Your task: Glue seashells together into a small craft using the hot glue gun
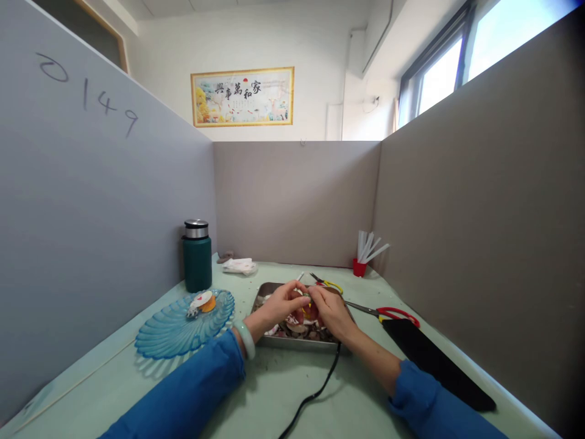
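Observation:
Both my hands meet over a metal tray (269, 288) filled with shells and small pieces. My left hand (281, 305) is pinched shut on a small item I cannot make out, a pale bangle on its wrist. Touching it fingertip to fingertip, my right hand (329, 310) is also closed around something small with a yellowish bit showing between the fingers. A black cable (315, 390) runs from under my right hand toward me.
A blue glass shell-shaped dish (176, 332) holding an orange spool lies left. A green flask (197, 256) stands behind it. Red-handled scissors (388, 313), yellow-handled pliers (329, 283), a red cup of white sticks (361, 265) and a black mat (434, 363) are right. Partition walls enclose the desk.

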`<state>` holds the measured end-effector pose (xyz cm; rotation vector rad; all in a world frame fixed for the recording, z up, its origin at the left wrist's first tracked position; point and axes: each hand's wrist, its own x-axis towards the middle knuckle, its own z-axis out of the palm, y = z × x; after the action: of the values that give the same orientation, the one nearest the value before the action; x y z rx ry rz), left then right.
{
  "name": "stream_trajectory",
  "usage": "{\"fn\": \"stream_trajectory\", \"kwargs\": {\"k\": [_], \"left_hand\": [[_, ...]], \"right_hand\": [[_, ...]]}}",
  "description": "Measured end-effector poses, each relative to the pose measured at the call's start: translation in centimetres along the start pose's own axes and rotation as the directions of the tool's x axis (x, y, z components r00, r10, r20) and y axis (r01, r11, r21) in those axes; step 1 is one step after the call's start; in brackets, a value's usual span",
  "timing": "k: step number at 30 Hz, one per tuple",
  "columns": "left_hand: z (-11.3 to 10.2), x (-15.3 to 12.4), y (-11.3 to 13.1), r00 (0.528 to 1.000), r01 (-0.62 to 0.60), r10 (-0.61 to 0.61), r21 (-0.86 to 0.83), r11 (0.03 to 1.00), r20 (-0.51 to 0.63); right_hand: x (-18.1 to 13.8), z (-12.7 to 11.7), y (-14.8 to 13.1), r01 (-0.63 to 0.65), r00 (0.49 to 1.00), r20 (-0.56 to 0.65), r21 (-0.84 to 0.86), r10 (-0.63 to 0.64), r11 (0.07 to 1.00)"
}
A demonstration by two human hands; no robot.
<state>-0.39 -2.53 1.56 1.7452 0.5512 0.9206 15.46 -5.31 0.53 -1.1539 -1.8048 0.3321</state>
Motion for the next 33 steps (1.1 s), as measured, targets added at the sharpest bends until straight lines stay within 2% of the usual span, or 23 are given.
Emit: {"fn": "stream_trajectory", "kwargs": {"k": [7, 22, 33], "left_hand": [[-0.19, 0.13, -0.52, 0.999, -0.034, 0.034, -0.011, 0.999, -0.011], [-0.12, 0.09, -0.34, 1.000, -0.022, 0.021, -0.029, 0.999, -0.021], [-0.28, 0.15, -0.61, 0.999, -0.019, 0.019, 0.004, 1.000, 0.028]], "right_hand": [[0.11, 0.06, 0.26, 0.011, 1.000, -0.008, 0.008, -0.011, 1.000], [0.07, 0.08, 0.21, 0.015, 1.000, -0.004, 0.011, -0.015, 1.000], [0.02, 0.07, 0.07, 0.030, 1.000, -0.006, -0.005, -0.030, 1.000]]}}
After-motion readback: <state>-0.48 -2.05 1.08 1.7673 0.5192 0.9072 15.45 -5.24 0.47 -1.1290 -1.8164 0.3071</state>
